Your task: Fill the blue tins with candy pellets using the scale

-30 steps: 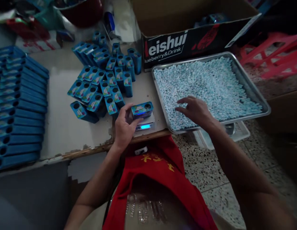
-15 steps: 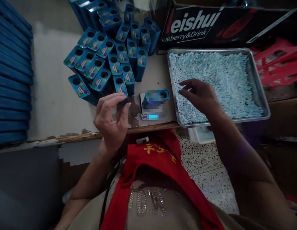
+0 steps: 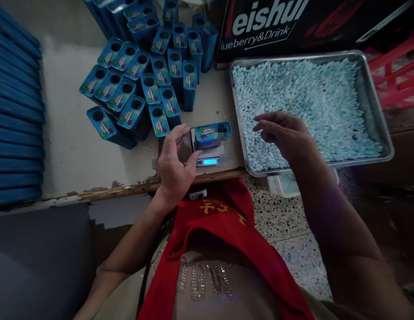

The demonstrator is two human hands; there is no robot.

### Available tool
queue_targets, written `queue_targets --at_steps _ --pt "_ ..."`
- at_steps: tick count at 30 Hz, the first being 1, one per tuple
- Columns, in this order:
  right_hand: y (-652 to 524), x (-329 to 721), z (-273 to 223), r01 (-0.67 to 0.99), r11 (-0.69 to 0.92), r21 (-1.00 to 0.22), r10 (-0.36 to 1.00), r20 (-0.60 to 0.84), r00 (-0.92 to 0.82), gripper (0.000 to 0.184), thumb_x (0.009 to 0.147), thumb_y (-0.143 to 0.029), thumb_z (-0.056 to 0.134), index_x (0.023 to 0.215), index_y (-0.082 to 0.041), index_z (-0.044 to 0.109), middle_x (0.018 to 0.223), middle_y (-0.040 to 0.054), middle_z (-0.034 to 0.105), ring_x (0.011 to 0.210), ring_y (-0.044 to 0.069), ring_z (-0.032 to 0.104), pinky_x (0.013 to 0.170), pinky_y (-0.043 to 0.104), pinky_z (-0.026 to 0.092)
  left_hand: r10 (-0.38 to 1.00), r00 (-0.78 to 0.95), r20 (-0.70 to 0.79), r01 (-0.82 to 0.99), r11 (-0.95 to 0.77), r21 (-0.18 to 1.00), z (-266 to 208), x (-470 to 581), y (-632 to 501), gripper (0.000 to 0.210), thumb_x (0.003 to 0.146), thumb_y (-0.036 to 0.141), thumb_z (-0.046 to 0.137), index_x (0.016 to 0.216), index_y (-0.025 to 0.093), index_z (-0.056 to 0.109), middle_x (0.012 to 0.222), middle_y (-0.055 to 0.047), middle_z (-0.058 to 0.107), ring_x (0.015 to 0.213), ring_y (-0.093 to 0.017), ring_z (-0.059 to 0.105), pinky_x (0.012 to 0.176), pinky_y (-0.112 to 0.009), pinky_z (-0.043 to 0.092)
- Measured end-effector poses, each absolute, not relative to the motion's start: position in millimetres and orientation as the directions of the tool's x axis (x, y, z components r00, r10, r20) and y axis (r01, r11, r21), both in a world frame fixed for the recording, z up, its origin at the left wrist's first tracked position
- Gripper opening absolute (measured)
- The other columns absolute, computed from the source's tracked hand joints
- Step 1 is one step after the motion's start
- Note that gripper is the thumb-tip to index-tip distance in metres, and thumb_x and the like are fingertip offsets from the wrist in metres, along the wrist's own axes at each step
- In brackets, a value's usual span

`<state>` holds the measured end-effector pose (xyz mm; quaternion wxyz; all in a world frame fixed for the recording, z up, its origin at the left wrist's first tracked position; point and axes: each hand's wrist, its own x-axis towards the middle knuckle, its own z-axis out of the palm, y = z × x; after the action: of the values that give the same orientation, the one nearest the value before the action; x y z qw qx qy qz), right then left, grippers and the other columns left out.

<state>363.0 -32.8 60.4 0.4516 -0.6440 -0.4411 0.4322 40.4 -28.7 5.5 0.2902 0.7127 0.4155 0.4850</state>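
Observation:
A blue tin with a dark round hole rests on a small digital scale, whose display is lit. My left hand is just left of the scale, fingers curved and thumb apart, with nothing between them; its thumb tip is close to the tin's lower edge. Over the left half of a metal tray hangs my right hand, its fingertips drawn together. Whatever they may hold is too small to make out. Small pale blue and white pellets fill the tray beneath it.
Several blue tins with round holes stand grouped behind my left hand. A stack of blue pieces lines the far left. Behind the tray is a black printed carton, with a red plastic item at right. The table's wooden edge runs in front.
My left hand has moved right, from the grouped tins to beside the scale. The right hand stays over the tray, its fingertips now closer together. The view has shifted slightly.

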Motion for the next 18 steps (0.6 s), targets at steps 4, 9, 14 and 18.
queue_targets --at_steps 4,9,14,18 --pt "-35.0 369.0 50.5 0.106 -0.219 -0.97 0.951 -0.188 0.244 0.029 0.09 -0.049 0.094 0.106 -0.028 0.082 0.096 0.0067 0.08 0.07 0.017 0.064 0.058 0.032 0.05 0.923 0.186 0.337 0.286 -0.379 0.88 -18.4 58.7 -19.0 0.067 0.103 0.026 0.088 0.16 0.023 0.053 0.153 -0.015 0.072 0.145 -0.031 0.074 0.126 -0.044 0.063" --pt "-42.1 364.2 40.6 -0.097 -0.219 -0.971 0.944 -0.236 0.23 0.031 0.092 -0.053 0.096 0.107 -0.029 0.082 0.102 0.0062 0.081 0.087 0.02 0.076 0.072 0.033 0.064 0.905 0.258 0.338 0.295 -0.407 0.865 -13.8 66.1 5.3 0.047 0.1 0.02 0.089 0.141 0.021 0.066 0.129 -0.007 0.081 0.118 -0.026 0.082 0.108 -0.039 0.069" --pt "-43.3 351.6 30.7 -0.316 -0.225 -0.922 0.944 -0.286 0.162 0.04 0.094 -0.062 0.096 0.108 -0.028 0.079 0.105 0.0064 0.081 0.095 0.022 0.079 0.086 0.036 0.069 0.683 0.532 0.5 0.425 -0.726 0.54 37.2 90.7 30.9 0.035 0.106 0.011 0.075 0.139 0.024 0.075 0.132 -0.007 0.081 0.127 -0.027 0.077 0.12 -0.045 0.062" --pt "-36.2 340.8 32.2 -0.61 -0.196 -0.768 0.919 -0.361 0.159 0.035 0.103 -0.06 0.087 0.107 -0.029 0.073 0.1 0.0019 0.078 0.089 0.019 0.075 0.079 0.032 0.069 0.491 0.725 0.483 0.396 -0.871 0.29 68.8 138.4 41.1 0.028 0.117 0.019 0.062 0.135 0.033 0.079 0.138 -0.002 0.08 0.142 -0.027 0.072 0.139 -0.059 0.045"
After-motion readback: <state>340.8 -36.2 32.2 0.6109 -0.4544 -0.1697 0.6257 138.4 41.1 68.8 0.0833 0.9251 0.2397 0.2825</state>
